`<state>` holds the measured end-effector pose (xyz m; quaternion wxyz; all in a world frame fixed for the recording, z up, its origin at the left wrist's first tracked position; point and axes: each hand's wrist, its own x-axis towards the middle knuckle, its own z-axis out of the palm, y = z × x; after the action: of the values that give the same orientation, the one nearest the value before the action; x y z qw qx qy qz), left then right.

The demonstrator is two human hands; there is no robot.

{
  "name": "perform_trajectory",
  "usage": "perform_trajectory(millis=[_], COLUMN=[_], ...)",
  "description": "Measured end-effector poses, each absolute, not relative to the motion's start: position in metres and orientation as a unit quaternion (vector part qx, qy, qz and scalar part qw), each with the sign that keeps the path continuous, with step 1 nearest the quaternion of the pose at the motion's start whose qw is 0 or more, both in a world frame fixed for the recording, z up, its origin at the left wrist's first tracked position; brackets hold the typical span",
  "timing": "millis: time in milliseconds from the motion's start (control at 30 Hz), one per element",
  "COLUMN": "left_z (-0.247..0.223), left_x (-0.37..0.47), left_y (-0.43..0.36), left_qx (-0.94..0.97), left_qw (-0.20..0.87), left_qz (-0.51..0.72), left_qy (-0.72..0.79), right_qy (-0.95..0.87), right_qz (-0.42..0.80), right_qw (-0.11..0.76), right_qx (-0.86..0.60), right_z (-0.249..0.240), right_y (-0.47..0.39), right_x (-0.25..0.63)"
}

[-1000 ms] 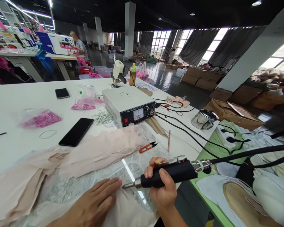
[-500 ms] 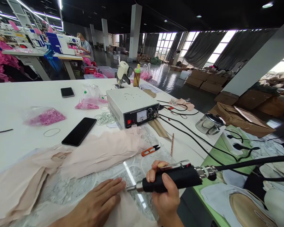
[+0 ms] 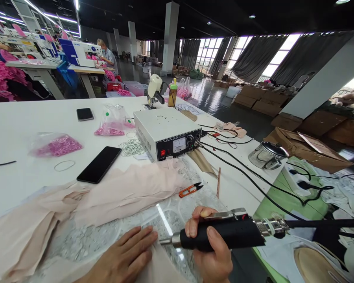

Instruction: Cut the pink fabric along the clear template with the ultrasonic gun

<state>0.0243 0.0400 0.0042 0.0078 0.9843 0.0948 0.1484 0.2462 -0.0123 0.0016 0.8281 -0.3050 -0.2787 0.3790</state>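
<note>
My right hand (image 3: 209, 245) is wrapped round a black ultrasonic cutter handpiece (image 3: 227, 232), thumb below and fingers over its top lever. Its slim metal tip points left, close beside the fingertips of my left hand (image 3: 129, 251). That hand lies flat with fingers stretched out on thin beige-pink fabric (image 3: 162, 265). Beneath is a clear sheet over a grey marbled surface (image 3: 106, 232). More folded beige-pink fabric (image 3: 129, 192) lies beyond my left hand. Orange thread snips (image 3: 190, 190) rest on the sheet above the handpiece. Whether the tip touches the fabric is hard to tell.
A white control box (image 3: 165, 131) stands mid-table, its cables trailing right. A black phone (image 3: 99, 164), bags of pink pieces (image 3: 57, 144) and a glass mug (image 3: 268, 154) are on the table. At right is a green surface (image 3: 271, 200) with cups. A person (image 3: 107, 55) sits far back.
The handpiece and my right hand have shifted slightly right and down in view. My left hand has moved slightly down, still flat on the fabric. The whole view has turned a little.
</note>
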Motion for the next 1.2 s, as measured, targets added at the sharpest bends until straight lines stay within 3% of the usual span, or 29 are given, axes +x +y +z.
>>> perform_trajectory(millis=[1200], left_z=[0.0009], left_x=[0.0281], left_y=[0.0397], left_qx=[0.98], left_qw=[0.047], left_qz=[0.16], left_qy=[0.111], right_qy=[-0.349], right_qz=[0.335], right_qw=[0.803], right_qx=[-0.348], right_z=[0.0042], right_y=[-0.01], right_x=[0.2448])
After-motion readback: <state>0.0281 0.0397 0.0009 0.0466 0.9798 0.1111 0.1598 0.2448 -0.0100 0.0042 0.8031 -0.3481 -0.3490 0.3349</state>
